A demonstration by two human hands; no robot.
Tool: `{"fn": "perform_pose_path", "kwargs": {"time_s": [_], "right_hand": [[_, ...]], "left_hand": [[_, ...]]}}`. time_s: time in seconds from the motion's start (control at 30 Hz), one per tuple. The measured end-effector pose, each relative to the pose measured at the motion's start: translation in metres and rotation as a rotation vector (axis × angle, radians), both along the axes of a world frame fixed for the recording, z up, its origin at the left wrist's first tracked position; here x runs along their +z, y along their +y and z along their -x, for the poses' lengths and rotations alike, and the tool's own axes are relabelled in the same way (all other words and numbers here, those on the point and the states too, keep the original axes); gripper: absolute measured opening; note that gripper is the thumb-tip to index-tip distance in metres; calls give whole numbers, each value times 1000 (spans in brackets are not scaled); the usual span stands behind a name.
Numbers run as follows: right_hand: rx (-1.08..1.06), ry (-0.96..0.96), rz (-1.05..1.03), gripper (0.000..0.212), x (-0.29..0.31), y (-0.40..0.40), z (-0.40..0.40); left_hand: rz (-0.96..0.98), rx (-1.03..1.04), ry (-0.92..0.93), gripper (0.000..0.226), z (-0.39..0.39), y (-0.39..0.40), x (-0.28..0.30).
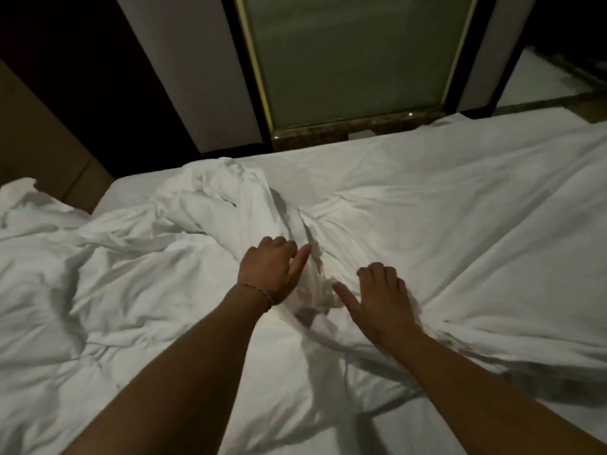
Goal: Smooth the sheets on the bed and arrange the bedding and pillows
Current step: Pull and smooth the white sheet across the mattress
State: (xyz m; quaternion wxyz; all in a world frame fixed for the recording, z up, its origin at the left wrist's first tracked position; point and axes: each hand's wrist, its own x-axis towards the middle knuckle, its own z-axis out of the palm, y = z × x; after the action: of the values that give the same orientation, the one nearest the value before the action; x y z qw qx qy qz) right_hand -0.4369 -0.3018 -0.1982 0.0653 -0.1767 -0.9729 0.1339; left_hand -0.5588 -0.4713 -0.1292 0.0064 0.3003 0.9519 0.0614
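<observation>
— Duvet (210, 218), white and rumpled, heaped across the left and middle of the bed; soft, light, likely to slide on the sheet (476, 192).
— Hands?
— Left hand (272, 270) and right hand (381, 303) both clutch bunched folds at the centre ridge, a fair place to grip. No writing is legible; frosted glass panel (354, 60) beyond.

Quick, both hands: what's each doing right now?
Left hand: fingers curled, gripping the duvet.
Right hand: fingers curled into the duvet, thumb out.

Both hands, left hand (272, 269) and right hand (377, 300), grip a bunched ridge of the white duvet (315, 257) on the bed.
</observation>
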Motion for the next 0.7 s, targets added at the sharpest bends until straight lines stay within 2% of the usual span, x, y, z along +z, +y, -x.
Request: {"fn": "perform_pose_path", "kwargs": {"time_s": [0.1, 0.23, 0.3, 0.53, 0.63, 0.7], "right_hand": [[30, -32, 207, 99, 26, -27, 48], [-9, -67, 480, 91, 27, -61, 115], [-86, -95, 548, 95, 22, -72, 147], [-382, -128, 632, 108, 9, -76, 232], [-362, -173, 594, 120, -4, -87, 256], [-383, -151, 606, 119, -13, -92, 261]], "left_hand": [[79, 13, 64, 63, 54, -14, 15], [123, -11, 67, 66, 130, -22, 10], [143, -43, 29, 67, 167, -20, 3], [152, -180, -28, 66, 279, -2, -14], [177, -281, -167, 61, 306, 18, -24], [278, -304, -289, 64, 310, 27, -34]]}}
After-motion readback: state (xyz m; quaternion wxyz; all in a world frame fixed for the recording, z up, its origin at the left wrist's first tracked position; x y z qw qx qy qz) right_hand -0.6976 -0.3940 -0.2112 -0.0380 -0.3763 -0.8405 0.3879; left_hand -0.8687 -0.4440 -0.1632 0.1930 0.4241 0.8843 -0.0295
